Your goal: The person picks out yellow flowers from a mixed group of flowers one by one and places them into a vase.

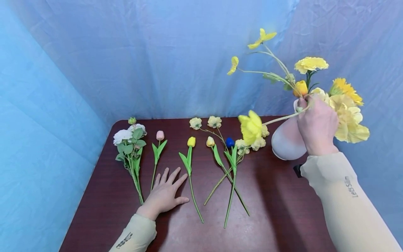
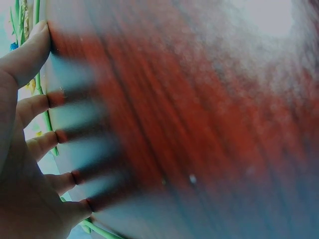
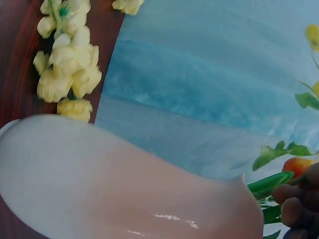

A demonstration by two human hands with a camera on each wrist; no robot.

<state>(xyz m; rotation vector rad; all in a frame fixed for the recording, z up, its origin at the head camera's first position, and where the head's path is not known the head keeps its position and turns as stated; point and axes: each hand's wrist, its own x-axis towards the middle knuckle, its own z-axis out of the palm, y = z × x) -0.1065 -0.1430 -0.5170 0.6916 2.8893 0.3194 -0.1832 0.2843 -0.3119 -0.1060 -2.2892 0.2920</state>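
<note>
Toward the near left of the table (image 1: 252, 238), the left hand (image 1: 165, 192) rests palm down, fingers spread, between a pink tulip (image 1: 160, 135) and a yellow tulip (image 1: 189, 168). White flowers (image 1: 122, 136) lie by the left edge. Around the middle, the stems of a cream tulip (image 1: 210, 141), a blue tulip (image 1: 230, 142) and a pale yellow spray (image 1: 242, 147) cross. Near the far edge, on the right, is a glossy, rounded vase (image 1: 288, 138), white at its base and pale pink above. The right hand (image 1: 318, 120) is at its mouth, back of the hand up, fingers curled and pinching a thin, branching stem whose bright yellow blooms (image 1: 251, 127) lean left. Other yellow flowers (image 1: 311, 64) crowd around the hand. A blue curtain (image 1: 176, 63) hangs behind.
</note>
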